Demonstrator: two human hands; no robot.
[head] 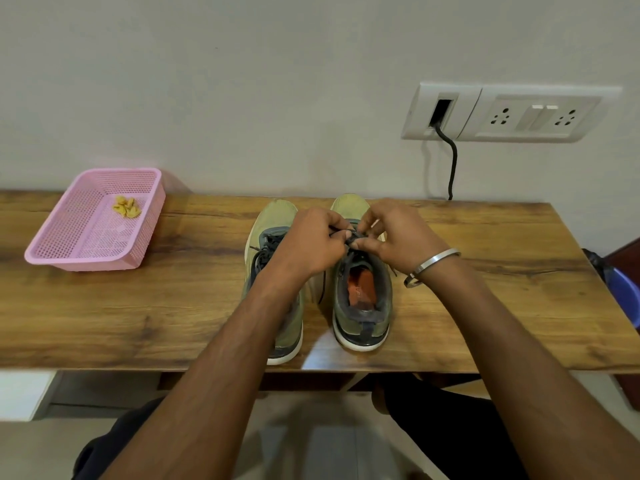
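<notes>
The right shoe (362, 325) stands at the middle of the surface (166, 306), its long axis running 6 to 12 o'clock, toe at 12 toward the wall. Over its tongue, the left hand (308, 242) and right hand (398, 237) each have a narrow grip pinching the dark lace (350, 238). The left shoe (275, 214) lies parallel, just beside it at 9 o'clock. A pink basket (86, 262) sits far off at 9 o'clock.

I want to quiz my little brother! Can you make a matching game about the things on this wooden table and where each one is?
1. pink plastic mesh basket
2. small yellow pieces
3. dark grey shoelace
4. silver metal bangle

A. on the right wrist
B. inside the basket
C. pinched by left hand and right hand
D. at the left end of the wooden table

Pairs: 1-D, 2-B, 3-C, 4-A
</notes>
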